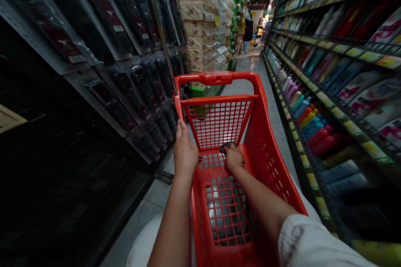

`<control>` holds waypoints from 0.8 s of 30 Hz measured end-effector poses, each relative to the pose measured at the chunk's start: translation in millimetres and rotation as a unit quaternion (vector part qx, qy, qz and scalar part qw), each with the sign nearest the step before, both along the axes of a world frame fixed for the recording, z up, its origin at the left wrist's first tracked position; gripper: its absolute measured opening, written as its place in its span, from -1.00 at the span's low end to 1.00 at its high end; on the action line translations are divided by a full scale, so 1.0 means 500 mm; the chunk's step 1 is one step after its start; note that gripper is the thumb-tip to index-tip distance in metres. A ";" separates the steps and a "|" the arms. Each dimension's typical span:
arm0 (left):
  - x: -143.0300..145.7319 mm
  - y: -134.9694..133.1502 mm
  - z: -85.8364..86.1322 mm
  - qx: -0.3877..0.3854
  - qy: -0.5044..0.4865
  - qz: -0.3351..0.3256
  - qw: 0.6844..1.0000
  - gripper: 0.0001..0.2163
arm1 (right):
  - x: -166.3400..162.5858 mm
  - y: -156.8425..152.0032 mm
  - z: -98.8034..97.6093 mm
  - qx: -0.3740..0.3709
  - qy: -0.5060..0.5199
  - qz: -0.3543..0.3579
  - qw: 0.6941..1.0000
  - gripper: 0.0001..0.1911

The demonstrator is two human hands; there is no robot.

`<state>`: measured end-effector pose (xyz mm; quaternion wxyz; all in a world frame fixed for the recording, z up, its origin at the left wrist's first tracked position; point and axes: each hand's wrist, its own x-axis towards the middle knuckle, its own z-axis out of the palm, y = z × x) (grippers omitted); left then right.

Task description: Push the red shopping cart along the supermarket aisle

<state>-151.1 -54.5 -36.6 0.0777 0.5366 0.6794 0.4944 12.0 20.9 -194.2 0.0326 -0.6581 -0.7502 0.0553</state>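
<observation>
A red plastic shopping cart (216, 252) with grid walls and a grid floor fills the middle of the head view. My left hand (185, 150) is closed around its left side rim, fingers pointing toward the handle bar. Deep inside the basket, my right hand (233, 157) grips a small dark object (228, 145) near the foot of the far grid panel. The fingers cover much of this object, and its kind cannot be made out.
Packaged dark goods (150, 79) hang on a rack at left. Beyond them rise stacked tan packs (199, 29). Shelves of bottles (313, 112) line the right side. A grey tiled aisle (247, 64) runs ahead toward a person (248, 29) far off.
</observation>
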 end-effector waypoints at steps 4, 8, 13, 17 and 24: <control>-0.004 0.003 -0.001 -0.001 -0.002 -0.002 1.000 -0.30 | -0.065 -0.013 0.019 -0.028 -0.019 0.043 0.998 -0.56; -0.011 0.005 -0.010 0.035 -0.011 -0.005 0.999 -0.30 | -0.073 -0.013 0.044 -0.052 -0.025 0.091 0.994 -0.57; -0.013 0.003 -0.008 0.029 -0.014 -0.012 0.999 -0.30 | -0.077 -0.020 0.062 -0.083 -0.031 0.131 0.987 -0.65; -0.011 0.004 -0.006 0.027 -0.019 -0.018 0.999 -0.30 | -0.130 -0.044 0.061 -0.088 -0.024 0.198 0.976 -0.64; -0.020 0.011 -0.013 0.038 -0.024 -0.032 0.998 -0.38 | -0.190 -0.040 0.067 -0.095 -0.011 0.306 0.947 -0.61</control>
